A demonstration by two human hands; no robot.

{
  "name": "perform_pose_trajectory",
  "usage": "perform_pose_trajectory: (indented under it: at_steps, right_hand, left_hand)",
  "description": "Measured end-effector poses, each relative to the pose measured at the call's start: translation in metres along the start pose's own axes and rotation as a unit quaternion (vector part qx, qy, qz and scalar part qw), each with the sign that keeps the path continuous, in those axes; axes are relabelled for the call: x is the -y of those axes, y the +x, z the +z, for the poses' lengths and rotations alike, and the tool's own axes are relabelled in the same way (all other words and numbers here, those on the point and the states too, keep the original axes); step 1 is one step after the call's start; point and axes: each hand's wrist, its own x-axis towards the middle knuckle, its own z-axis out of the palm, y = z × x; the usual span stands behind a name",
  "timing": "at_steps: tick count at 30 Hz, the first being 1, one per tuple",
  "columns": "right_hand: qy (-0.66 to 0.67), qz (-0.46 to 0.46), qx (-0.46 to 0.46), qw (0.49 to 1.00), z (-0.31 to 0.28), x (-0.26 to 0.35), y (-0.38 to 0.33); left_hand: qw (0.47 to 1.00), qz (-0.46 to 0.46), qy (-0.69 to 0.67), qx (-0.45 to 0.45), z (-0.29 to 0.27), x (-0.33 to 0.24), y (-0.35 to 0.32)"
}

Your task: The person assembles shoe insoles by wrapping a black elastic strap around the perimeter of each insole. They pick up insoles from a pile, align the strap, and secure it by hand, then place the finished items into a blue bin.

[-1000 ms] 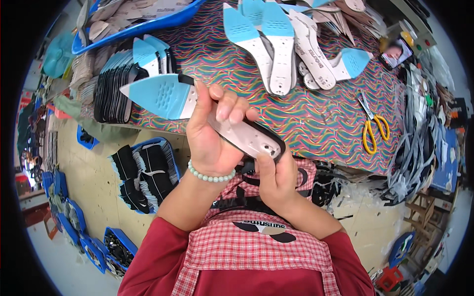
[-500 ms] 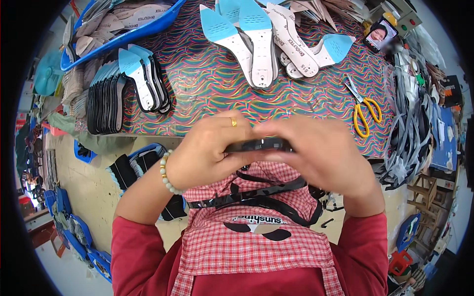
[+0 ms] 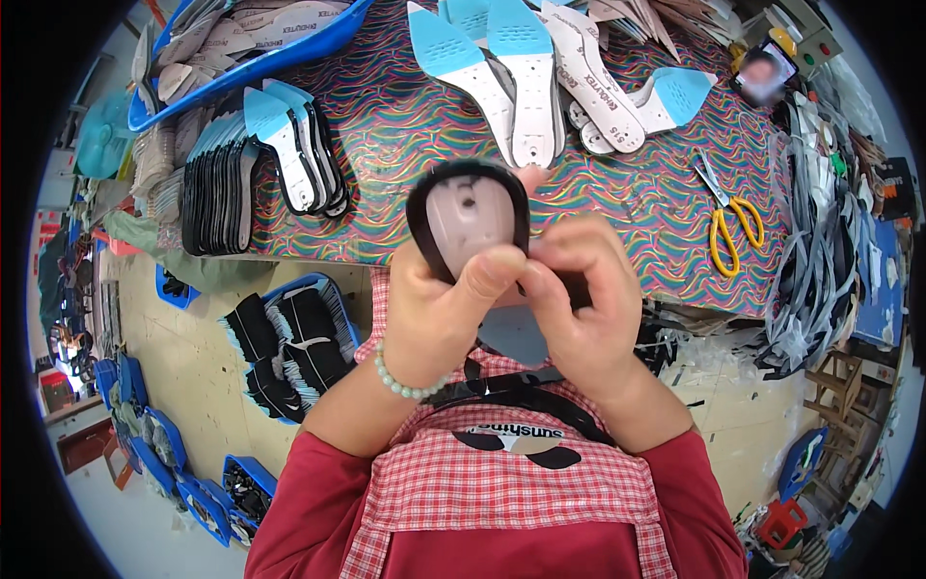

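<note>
My left hand (image 3: 429, 304) is closed around a shoe insole (image 3: 470, 222), its pale heel end tilted up toward me. A black band edges the heel, and the blue-grey lower end shows beneath my hands. With thumb and fingers pinched at the insole's right edge, my right hand (image 3: 593, 304) grips the black edging; the exact grip spot is partly hidden. Loose black strip (image 3: 511, 391) lies across my checked apron. Beyond my hands, several blue-toed insoles (image 3: 531, 106) rest on the patterned table (image 3: 386, 125).
At the left stand a row of black-edged insoles (image 3: 217, 203) and a smaller pile (image 3: 294, 159). Behind them is a blue tray (image 3: 260, 68) of insole pieces. Yellow-handled scissors (image 3: 721, 201) lie at the right, near hanging grey strips (image 3: 805, 232). A blue crate (image 3: 347, 323) sits on the floor.
The insole has turned from edge-on to showing its heel face and risen toward the table. My right hand has moved down and inward, now pinching at its edge.
</note>
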Motion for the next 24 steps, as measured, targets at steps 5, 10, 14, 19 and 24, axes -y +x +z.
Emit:
perform_pose_trajectory:
  at_steps: [5,10,14,19,24]
  right_hand:
    - [-0.015,-0.015,0.03,0.999,-0.004,-0.01,-0.007]
    - [-0.143,0.017,0.158,0.977,-0.021,-0.009,-0.014]
    - [-0.211,0.005,0.17,0.963,-0.024,-0.001,-0.014]
    - [-0.041,0.049,0.114,0.991,-0.026,0.0,-0.004]
    - [0.065,0.257,0.093,0.96,-0.032,-0.007,-0.026]
  left_hand:
    - [0.998,-0.054,-0.025,-0.03,-0.002,-0.002,0.002]
    - [0.988,-0.072,-0.133,-0.01,-0.015,0.015,0.008]
    - [0.981,-0.13,-0.143,0.017,-0.011,0.005,0.017]
    - [0.994,-0.065,-0.015,0.086,-0.003,0.006,0.004]
    - [0.992,-0.101,-0.071,-0.034,-0.007,0.01,-0.006]
